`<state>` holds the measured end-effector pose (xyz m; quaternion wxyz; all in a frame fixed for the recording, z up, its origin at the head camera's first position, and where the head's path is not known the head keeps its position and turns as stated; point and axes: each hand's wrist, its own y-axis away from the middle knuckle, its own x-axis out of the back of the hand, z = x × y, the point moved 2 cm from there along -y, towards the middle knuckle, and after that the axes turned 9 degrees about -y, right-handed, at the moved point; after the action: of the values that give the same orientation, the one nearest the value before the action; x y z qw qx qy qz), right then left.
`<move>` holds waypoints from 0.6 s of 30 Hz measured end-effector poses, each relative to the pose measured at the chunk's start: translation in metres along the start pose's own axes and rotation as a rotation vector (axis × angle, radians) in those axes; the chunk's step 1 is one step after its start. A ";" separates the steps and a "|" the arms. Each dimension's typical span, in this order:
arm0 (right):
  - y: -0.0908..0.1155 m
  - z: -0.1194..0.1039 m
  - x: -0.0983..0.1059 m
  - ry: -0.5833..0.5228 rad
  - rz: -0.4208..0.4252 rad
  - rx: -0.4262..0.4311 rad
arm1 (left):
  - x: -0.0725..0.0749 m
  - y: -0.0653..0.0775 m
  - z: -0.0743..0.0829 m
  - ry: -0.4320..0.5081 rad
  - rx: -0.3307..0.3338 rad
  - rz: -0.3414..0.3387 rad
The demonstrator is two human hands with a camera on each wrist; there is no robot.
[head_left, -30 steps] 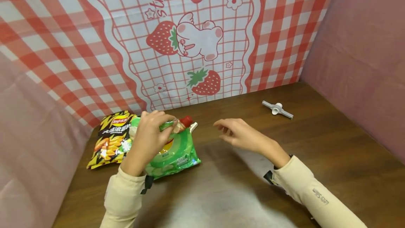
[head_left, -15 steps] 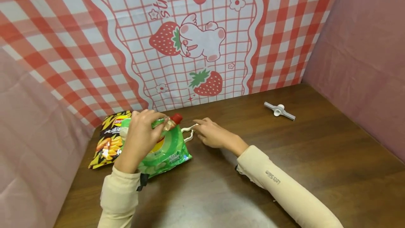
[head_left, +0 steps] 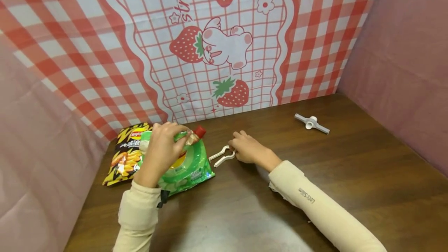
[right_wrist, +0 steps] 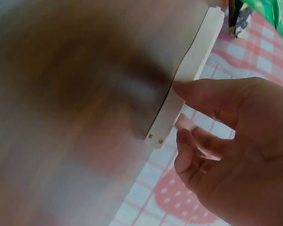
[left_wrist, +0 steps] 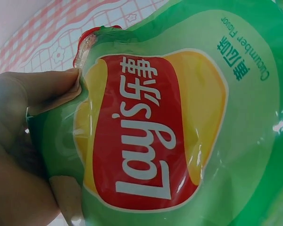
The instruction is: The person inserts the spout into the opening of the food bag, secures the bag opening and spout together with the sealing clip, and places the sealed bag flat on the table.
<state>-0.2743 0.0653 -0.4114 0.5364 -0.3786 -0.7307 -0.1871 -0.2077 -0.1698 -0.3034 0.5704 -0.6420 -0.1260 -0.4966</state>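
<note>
My left hand (head_left: 162, 149) grips the gathered top of a green Lay's chip bag (head_left: 190, 172), thumb and fingers pinching the film. In the left wrist view the cucumber flavor bag (left_wrist: 236, 122) fills most of the picture, its logo turned sideways, with a red patch at its top edge beyond the thumb. My right hand (head_left: 246, 149) pinches a white bag clip (head_left: 224, 158) by one end, to the right of the bag. The clip's two arms are spread and point toward the bag. Seen from the right wrist, the thumb presses the clip's (right_wrist: 191, 61) flat side.
A black and yellow Lay's bag (head_left: 124, 156) lies at the left, partly behind the green one. Toward the back right of the wooden table (head_left: 315, 182) lies a grey-white bar with a round knob (head_left: 311, 123). A strawberry-print cloth (head_left: 227, 49) hangs behind; pink cloth hangs on both sides.
My right hand has come left to the clip beside the green bag, taken hold of it and drawn it out to the right. The left hand keeps its grip on the bag.
</note>
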 end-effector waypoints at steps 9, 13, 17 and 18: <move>0.032 0.032 0.017 -0.068 -0.025 -0.080 | -0.002 -0.001 0.001 -0.001 -0.007 -0.009; 0.044 0.038 0.025 -0.121 -0.018 -0.077 | -0.003 -0.002 0.003 0.004 -0.003 -0.020; 0.052 0.041 0.030 -0.179 0.019 -0.071 | -0.004 -0.001 0.004 0.007 0.003 -0.028; 0.054 0.041 0.031 -0.184 0.039 -0.071 | -0.004 0.000 0.004 0.006 0.002 -0.026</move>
<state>-0.2640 0.1392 -0.4049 0.4568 -0.4273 -0.7621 -0.1669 -0.2080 -0.1649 -0.3060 0.5649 -0.6382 -0.1329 -0.5059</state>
